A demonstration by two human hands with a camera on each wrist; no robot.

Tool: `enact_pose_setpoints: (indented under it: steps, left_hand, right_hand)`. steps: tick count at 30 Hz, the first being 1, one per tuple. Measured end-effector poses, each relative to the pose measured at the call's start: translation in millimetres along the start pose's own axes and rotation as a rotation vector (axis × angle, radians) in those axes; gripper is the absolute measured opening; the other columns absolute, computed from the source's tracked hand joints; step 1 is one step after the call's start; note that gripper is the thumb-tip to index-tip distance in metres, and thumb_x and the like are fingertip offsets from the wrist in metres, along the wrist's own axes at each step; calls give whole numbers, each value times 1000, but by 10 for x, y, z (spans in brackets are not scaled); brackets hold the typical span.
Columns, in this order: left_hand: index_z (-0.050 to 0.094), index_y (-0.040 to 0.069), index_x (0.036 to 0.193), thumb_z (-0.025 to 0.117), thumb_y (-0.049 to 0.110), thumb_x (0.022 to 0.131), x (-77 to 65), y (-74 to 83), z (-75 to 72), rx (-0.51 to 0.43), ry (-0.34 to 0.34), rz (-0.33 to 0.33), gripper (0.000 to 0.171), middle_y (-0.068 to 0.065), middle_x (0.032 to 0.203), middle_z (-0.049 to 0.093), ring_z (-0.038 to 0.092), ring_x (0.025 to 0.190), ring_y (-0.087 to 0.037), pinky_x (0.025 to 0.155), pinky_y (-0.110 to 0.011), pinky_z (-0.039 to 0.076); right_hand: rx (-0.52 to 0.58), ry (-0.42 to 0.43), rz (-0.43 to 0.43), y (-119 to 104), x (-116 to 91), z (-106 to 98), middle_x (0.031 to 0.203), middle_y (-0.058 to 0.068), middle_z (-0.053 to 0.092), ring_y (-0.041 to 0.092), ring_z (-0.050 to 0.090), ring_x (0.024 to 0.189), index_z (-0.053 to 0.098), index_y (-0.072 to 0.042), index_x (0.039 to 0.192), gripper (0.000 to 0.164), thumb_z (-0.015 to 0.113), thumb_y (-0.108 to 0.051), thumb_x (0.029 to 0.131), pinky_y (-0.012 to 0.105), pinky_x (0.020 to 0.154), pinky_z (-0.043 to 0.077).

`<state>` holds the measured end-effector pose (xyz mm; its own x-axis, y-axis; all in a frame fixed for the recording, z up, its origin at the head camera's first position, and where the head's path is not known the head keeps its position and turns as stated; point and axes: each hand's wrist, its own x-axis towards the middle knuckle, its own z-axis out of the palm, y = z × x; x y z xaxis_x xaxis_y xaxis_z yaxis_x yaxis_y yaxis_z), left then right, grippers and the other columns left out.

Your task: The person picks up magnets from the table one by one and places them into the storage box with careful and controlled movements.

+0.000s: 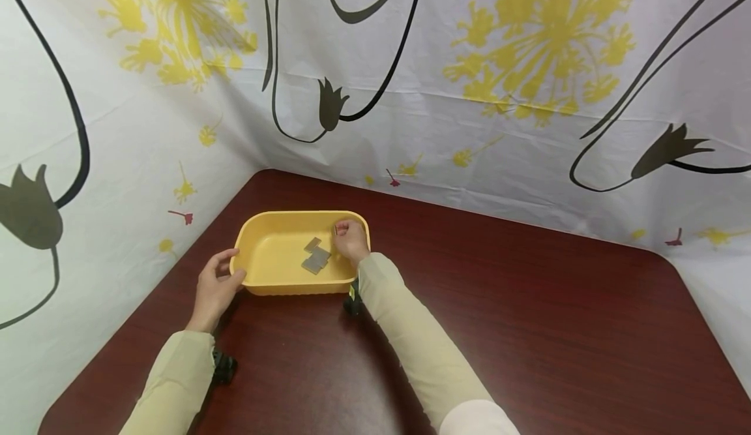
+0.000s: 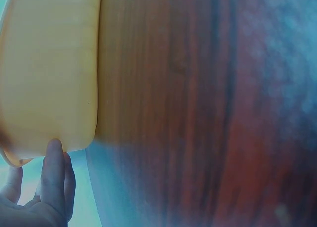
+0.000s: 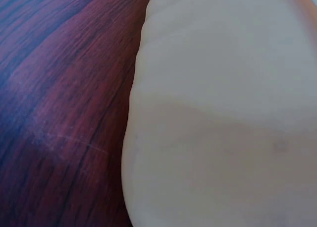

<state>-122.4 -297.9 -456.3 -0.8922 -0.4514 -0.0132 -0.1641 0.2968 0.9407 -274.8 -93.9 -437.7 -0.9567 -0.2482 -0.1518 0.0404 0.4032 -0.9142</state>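
Note:
A yellow plastic tub (image 1: 272,259) sits on the table, with several flat grey square pieces (image 1: 317,260) lying overlapped on its floor. My left hand (image 1: 217,285) holds the tub's left end, thumb and fingers spread against the rim. The left wrist view has the fingers (image 2: 52,180) touching the tub's outer wall (image 2: 54,73). Inside the tub at its right end is my right hand (image 1: 351,240), fingers curled, pinching a small thin piece (image 1: 336,230) seen edge-on. In the right wrist view the tub's wall (image 3: 223,88) hides that hand.
A dark red-brown wooden table (image 1: 528,304) extends right and toward me. White cloth (image 1: 411,141) printed with flowers hangs along the back and left edges. Dark wrist cameras (image 1: 223,366) sit under both sleeves.

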Motion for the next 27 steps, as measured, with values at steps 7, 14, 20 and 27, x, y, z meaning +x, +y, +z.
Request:
enact_pose_setpoints:
  steps: [7,14,20,27]
  left_hand:
    - [42,6,130,50,10,85,3,-4,15,3,-3,-3,46,-12,111,40,52,76,0,67,-21,49]
    - [42,6,129,50,10,84,15,15,35,4,5,-6,46,-12,110,43,52,76,0,66,-21,49]
    - [43,7,129,50,10,84,23,9,56,4,7,-14,46,-12,110,44,52,75,-1,65,-19,49]
    - [42,7,130,50,11,84,27,9,78,9,-3,-7,46,-12,111,43,53,76,-1,66,-20,49]
  right_hand:
    - [-17,8,1,-7,-5,-15,102,10,54,23,52,96,54,-1,112,29,50,1,84,32,76,45]
    - [9,9,-9,4,-12,-40,99,9,53,19,50,86,54,-1,113,29,50,2,84,26,65,42]
    - [25,35,-36,13,-6,-46,93,8,53,16,49,76,55,0,112,29,50,4,83,23,60,40]
    - [36,76,-96,39,27,-52,90,6,52,16,49,82,56,2,108,29,50,6,80,23,69,41]
